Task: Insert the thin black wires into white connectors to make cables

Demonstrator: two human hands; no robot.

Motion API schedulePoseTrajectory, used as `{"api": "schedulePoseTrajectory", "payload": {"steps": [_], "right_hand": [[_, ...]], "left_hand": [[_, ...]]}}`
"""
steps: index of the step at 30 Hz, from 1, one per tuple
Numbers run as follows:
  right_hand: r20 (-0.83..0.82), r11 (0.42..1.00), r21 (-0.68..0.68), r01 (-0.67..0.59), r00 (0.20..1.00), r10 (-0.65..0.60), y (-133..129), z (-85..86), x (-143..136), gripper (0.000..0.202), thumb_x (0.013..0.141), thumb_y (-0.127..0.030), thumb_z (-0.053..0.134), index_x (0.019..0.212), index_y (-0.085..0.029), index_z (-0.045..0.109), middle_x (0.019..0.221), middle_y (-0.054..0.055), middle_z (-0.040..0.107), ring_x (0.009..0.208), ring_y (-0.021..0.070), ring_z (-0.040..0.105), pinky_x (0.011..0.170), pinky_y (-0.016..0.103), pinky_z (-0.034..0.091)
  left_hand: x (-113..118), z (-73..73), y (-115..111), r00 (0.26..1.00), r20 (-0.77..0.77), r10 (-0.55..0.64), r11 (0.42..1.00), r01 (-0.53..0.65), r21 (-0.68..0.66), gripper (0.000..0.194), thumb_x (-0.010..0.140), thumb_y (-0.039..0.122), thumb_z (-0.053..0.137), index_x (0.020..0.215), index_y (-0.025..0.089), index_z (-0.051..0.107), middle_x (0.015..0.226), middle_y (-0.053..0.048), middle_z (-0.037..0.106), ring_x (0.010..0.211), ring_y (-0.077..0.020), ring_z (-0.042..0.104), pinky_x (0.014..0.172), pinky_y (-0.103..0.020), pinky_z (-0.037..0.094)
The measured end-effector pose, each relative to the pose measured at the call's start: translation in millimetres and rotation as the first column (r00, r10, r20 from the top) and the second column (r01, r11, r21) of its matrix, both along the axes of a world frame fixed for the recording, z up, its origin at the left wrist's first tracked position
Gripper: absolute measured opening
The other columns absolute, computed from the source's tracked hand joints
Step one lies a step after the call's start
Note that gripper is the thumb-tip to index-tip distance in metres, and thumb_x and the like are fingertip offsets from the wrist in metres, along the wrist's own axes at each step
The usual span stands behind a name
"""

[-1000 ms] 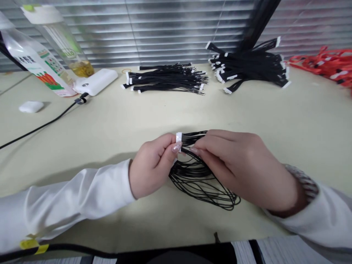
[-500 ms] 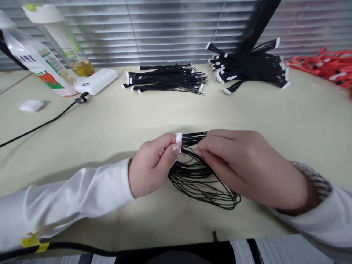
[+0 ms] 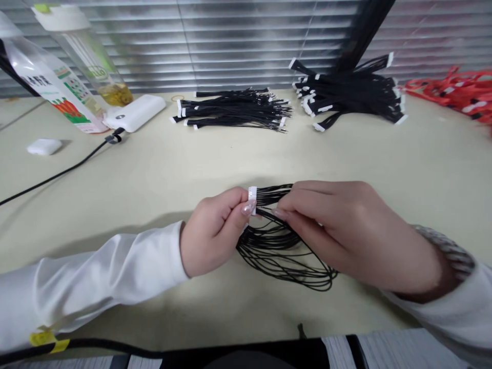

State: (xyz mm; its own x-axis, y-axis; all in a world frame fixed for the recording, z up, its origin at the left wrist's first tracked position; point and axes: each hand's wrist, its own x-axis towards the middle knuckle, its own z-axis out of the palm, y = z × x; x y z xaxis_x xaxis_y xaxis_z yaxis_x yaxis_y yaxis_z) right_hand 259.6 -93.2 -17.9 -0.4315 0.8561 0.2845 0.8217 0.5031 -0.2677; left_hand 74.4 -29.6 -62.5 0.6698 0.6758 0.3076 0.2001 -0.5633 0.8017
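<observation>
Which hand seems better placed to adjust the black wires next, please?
Probably the right hand: its grip is on the wires beside the white connector, while the left hand is occupied pinching that connector.

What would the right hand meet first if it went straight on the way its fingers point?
Beyond the black wires in its grip, the right hand would probably first meet the white connector held by the left hand, though depth is unclear from one view.
</observation>
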Motion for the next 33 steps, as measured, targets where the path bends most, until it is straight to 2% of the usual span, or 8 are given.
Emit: {"api": "schedulePoseTrajectory", "payload": {"steps": [16, 19, 21, 23, 25, 27, 29, 33], "right_hand": [[0.036, 0.999, -0.026, 0.035, 0.999, -0.034, 5, -7.6, -1, 0.020, 0.086, -0.015, 0.044, 0.076, -0.016, 0.061, 0.069, 0.000, 0.059, 0.063, 0.0105, 0.053, 0.058, 0.024, 0.036], [0.048, 0.999, 0.004, 0.045, 0.998, -0.045, 7, -6.7, 3, 0.011, 0.082, -0.017, 0.054, 0.092, -0.019, 0.060, 0.082, 0.000, 0.061, 0.073, 0.0127, 0.056, 0.065, 0.025, 0.039], [0.022, 0.990, 0.101, 0.103, 0.994, -0.106, 6, -3.5, 5, 0.024, 0.078, -0.027, 0.063, 0.099, -0.017, 0.055, 0.090, 0.004, 0.059, 0.076, 0.0145, 0.054, 0.066, 0.026, 0.040], [-0.014, 0.959, 0.217, 0.184, 0.983, -0.185, 3, 1.5, 5, 0.033, 0.076, -0.038, 0.064, 0.096, -0.015, 0.053, 0.089, 0.006, 0.056, 0.072, 0.0145, 0.052, 0.062, 0.026, 0.039], [-0.029, 0.935, 0.272, 0.229, 0.973, -0.230, -1, 6.2, 4, 0.027, 0.078, -0.041, 0.061, 0.087, -0.017, 0.052, 0.078, 0.004, 0.055, 0.062, 0.0127, 0.048, 0.055, 0.026, 0.035], [0.012, 0.962, 0.192, 0.195, 0.980, -0.201, -4, 8.3, 3, 0.023, 0.082, -0.039, 0.056, 0.072, -0.019, 0.052, 0.061, 0.000, 0.052, 0.051, 0.0106, 0.042, 0.049, 0.026, 0.030], [0.091, 0.989, -0.015, 0.145, 0.986, -0.143, -5, 6.9, 2, 0.033, 0.085, -0.040, 0.051, 0.060, -0.019, 0.048, 0.051, -0.001, 0.049, 0.046, 0.0097, 0.039, 0.047, 0.026, 0.027], [0.129, 0.933, -0.344, 0.104, 0.990, -0.062, -1, 0.3, 2, 0.029, 0.086, -0.035, 0.049, 0.061, -0.020, 0.050, 0.058, 0.000, 0.056, 0.049, 0.0100, 0.045, 0.048, 0.025, 0.031]], "left_hand": [[4, 2.9, 1, 1.000, -0.029, -0.010, 1.000, 0.009, -0.029, 0.026, 0.090, 0.026, 0.037, 0.066, 0.017, 0.044, 0.056, 0.005, 0.040, 0.050, -0.0077, 0.034, 0.048, -0.021, 0.032], [7, -0.3, 4, 0.998, -0.001, 0.070, 0.995, -0.069, -0.070, 0.028, 0.089, 0.028, 0.039, 0.064, 0.017, 0.044, 0.054, 0.005, 0.037, 0.050, -0.0083, 0.033, 0.047, -0.021, 0.031], [8, -2.6, 8, 0.986, 0.033, 0.163, 0.981, -0.159, -0.108, 0.029, 0.090, 0.032, 0.040, 0.065, 0.018, 0.045, 0.054, 0.005, 0.037, 0.049, -0.0087, 0.033, 0.047, -0.022, 0.030], [9, -4.3, 10, 0.967, 0.056, 0.248, 0.962, -0.239, -0.129, 0.029, 0.090, 0.034, 0.040, 0.066, 0.018, 0.046, 0.056, 0.004, 0.040, 0.050, -0.0090, 0.034, 0.048, -0.022, 0.031], [9, -5.0, 12, 0.954, 0.069, 0.291, 0.951, -0.280, -0.131, 0.029, 0.090, 0.035, 0.040, 0.067, 0.018, 0.047, 0.057, 0.004, 0.041, 0.051, -0.0093, 0.036, 0.049, -0.023, 0.033], [9, -4.7, 12, 0.950, 0.073, 0.304, 0.949, -0.294, -0.114, 0.029, 0.090, 0.034, 0.040, 0.067, 0.018, 0.047, 0.056, 0.004, 0.042, 0.051, -0.0094, 0.037, 0.050, -0.023, 0.033], [9, -4.0, 11, 0.946, 0.075, 0.316, 0.947, -0.309, -0.084, 0.028, 0.090, 0.032, 0.040, 0.067, 0.018, 0.047, 0.057, 0.004, 0.043, 0.051, -0.0093, 0.037, 0.050, -0.022, 0.034], [8, -3.5, 11, 0.936, 0.074, 0.345, 0.939, -0.342, -0.046, 0.028, 0.090, 0.030, 0.039, 0.067, 0.017, 0.048, 0.056, 0.003, 0.043, 0.052, -0.0094, 0.038, 0.050, -0.022, 0.034]]}}
